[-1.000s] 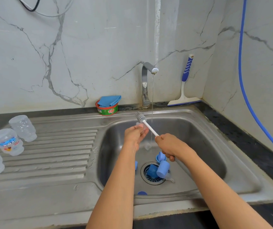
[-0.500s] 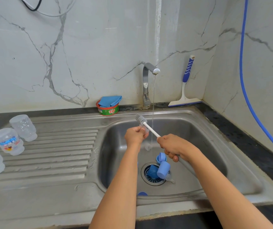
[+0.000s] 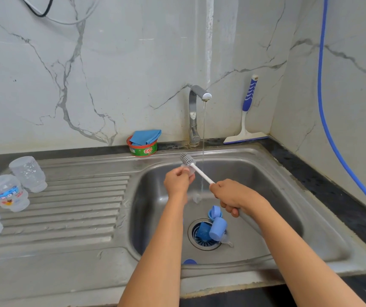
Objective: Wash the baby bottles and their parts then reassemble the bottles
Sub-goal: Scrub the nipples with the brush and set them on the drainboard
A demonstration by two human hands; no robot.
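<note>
Over the steel sink, my left hand pinches a small clear bottle part, probably a teat. My right hand grips the white handle of a bottle brush, whose grey bristle head pokes out just above the left fingers. A thin stream of water falls from the tap between my hands. Blue caps and rings lie around the drain, with a clear teat beside them. Three clear bottles stand upside down on the drainboard at left.
A green and red soap tub with a blue cloth on it sits behind the sink, left of the tap. A blue-handled squeegee leans in the back right corner. A blue hose runs down the right wall.
The brush head has shifted slightly back and forth against the clear part in my left hand. Both hands stay in nearly the same spot under the tap.
</note>
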